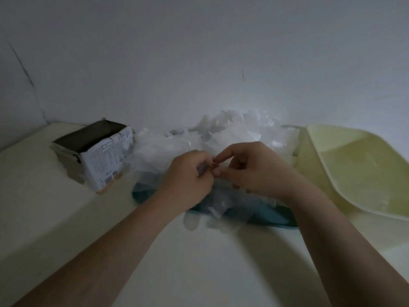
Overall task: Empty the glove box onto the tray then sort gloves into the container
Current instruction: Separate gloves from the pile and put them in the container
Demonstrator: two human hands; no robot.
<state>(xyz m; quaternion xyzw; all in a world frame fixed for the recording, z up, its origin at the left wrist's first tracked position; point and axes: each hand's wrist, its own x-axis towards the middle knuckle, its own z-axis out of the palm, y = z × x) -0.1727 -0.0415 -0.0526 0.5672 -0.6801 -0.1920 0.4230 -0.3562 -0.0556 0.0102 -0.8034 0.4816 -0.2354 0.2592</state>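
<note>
While the glove box [97, 156] stands open-topped at the left rear of the table [44, 207], its dark mouth showing nothing inside, it sits just beside the heap, so a swing of the left forearm could knock it. The left hand [188, 176] has its fingers curled and pinches a thin clear glove [204, 168] above the middle of the pile. The gloves [232, 134] lie heaped on the blue tray [272, 218] and hide most of it, and some film spills over its near rim onto the table.

The sheets probably cling, so pulling one free may drag its neighbours off the tray or lift two as one, and a hard tug could tear it. The right hand [250, 169] pinches the same glove from the other side, its fingertips almost meeting those of the left. The pale yellow container [354, 169] sits just right of the tray, open and seemingly empty. A glove let go too high could drift and miss it.

The wall stands close behind the heap, leaving little room there. There is open table in front of the tray and to the near left, and the route rightward into the container looks unobstructed.
</note>
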